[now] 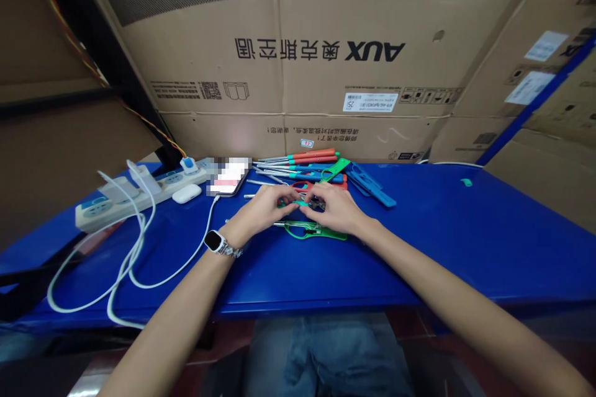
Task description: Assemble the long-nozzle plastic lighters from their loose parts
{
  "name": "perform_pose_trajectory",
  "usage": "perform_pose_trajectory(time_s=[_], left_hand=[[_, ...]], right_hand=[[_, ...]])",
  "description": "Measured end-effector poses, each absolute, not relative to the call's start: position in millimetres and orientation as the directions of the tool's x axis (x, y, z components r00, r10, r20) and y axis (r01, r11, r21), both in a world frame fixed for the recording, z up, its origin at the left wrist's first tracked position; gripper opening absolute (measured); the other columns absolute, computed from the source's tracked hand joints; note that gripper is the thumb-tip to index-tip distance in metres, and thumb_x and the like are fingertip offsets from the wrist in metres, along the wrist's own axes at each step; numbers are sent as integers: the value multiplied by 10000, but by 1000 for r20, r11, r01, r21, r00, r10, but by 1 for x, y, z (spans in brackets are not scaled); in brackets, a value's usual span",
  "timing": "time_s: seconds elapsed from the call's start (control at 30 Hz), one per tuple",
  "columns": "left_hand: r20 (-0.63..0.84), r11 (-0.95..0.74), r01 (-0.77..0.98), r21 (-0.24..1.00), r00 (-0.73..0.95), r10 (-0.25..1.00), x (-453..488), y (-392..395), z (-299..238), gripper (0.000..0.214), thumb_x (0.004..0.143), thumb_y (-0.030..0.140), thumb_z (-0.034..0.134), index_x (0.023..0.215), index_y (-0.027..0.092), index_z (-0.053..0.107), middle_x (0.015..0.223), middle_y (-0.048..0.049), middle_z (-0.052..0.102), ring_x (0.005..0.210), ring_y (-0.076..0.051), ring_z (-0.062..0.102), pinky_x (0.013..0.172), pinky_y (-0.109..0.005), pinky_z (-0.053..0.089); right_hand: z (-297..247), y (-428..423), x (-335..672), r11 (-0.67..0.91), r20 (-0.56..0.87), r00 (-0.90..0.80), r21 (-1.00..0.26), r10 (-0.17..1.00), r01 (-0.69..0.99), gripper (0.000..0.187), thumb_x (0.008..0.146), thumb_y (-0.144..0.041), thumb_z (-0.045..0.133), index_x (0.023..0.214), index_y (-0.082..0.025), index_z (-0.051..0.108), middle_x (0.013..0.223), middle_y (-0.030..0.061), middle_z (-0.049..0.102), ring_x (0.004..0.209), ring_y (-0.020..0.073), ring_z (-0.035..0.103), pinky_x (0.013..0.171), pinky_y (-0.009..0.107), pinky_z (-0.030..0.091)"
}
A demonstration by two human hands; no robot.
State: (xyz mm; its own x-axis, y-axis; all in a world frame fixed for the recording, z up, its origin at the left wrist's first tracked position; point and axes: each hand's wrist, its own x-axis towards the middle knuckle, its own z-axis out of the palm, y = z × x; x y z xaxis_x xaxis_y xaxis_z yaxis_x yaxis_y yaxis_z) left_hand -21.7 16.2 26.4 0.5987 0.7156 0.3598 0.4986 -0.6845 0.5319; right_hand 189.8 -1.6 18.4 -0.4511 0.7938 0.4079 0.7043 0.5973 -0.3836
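My left hand (267, 206), with a watch (213, 240) on its wrist, is closed in a pinch over the middle of the blue table. Facing it, my right hand (339, 211) pinches from the other side. Between the fingertips shows a small green piece (302, 203); its shape is mostly hidden by the fingers. Just below lies a green looped handle (326, 232) with a thin metal rod. Right behind my hands are several thin metal rods with red handles (321, 154) and blue handles (321, 177), and a bright green handle (336, 170) lies across them.
A pile of blue plastic handles (372, 185) lies right of the rods. To the left are a phone (233, 175), a white case (187, 193), a power strip (174, 181) and looping white cables (139, 232). A cardboard wall (302, 6) closes the back. A green scrap (466, 182) lies far right.
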Motion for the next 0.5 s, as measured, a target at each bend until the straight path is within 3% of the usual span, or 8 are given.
perform_pose_trajectory(time_s=[0.17,0.3,0.5], left_hand=[[349,-678,445,585,617,706,-23,7,32,130,892,240,613,936,169,713,885,-36,736,762,-157,657,717,-251,495],[290,-654,488,578,627,723,-28,0,30,95,873,229,637,896,172,710,857,-29,716,779,-163,646,735,-264,485],[305,-688,481,543,651,695,-31,-5,31,104,881,206,630,887,179,730,898,-47,677,830,-174,613,778,-290,475]], right_hand=[[14,-12,191,609,448,-425,-448,787,655,197,835,-385,710,856,-201,641,871,10,687,785,147,596,649,247,374],[10,-20,191,669,463,-487,-435,741,603,169,851,-361,706,867,-203,650,902,8,694,814,139,614,694,243,416],[11,-37,204,776,512,-608,-219,607,591,170,901,-304,597,953,-204,724,938,54,669,864,165,613,660,259,423]])
